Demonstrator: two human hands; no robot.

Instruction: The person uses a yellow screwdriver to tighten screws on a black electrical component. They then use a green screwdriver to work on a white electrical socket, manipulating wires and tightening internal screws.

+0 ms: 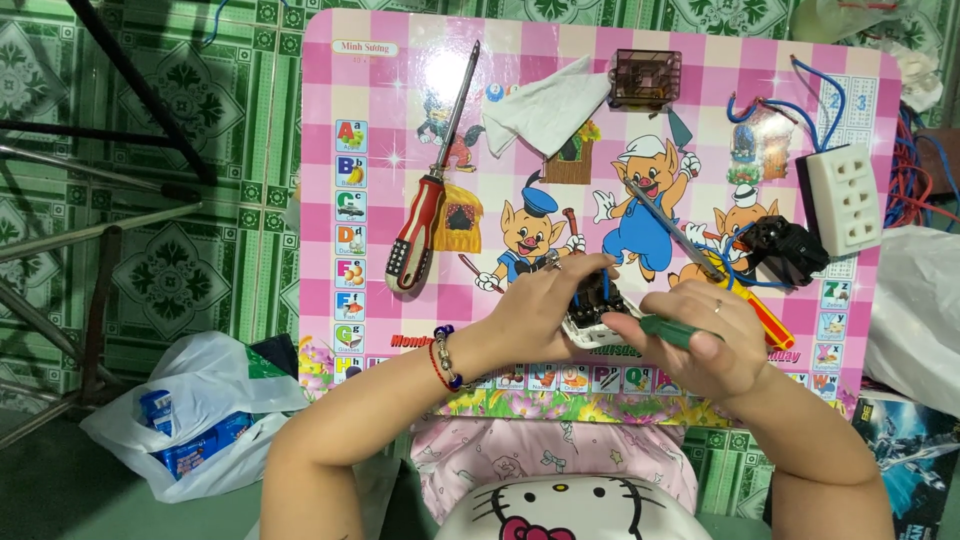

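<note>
My left hand grips a small white and black electrical part with blue wires, held over a pink cartoon-printed table. My right hand holds a thin green-handled tool, its tip at the part. Under my right hand lies a yellow and red screwdriver, its metal shaft pointing up and left. A beaded bracelet and a red string circle my left wrist.
A big red and black screwdriver lies at the left. A white cloth, a brown clear plastic box, a white socket block with blue wires and a black part sit further back. A plastic bag rests on the green tiled floor.
</note>
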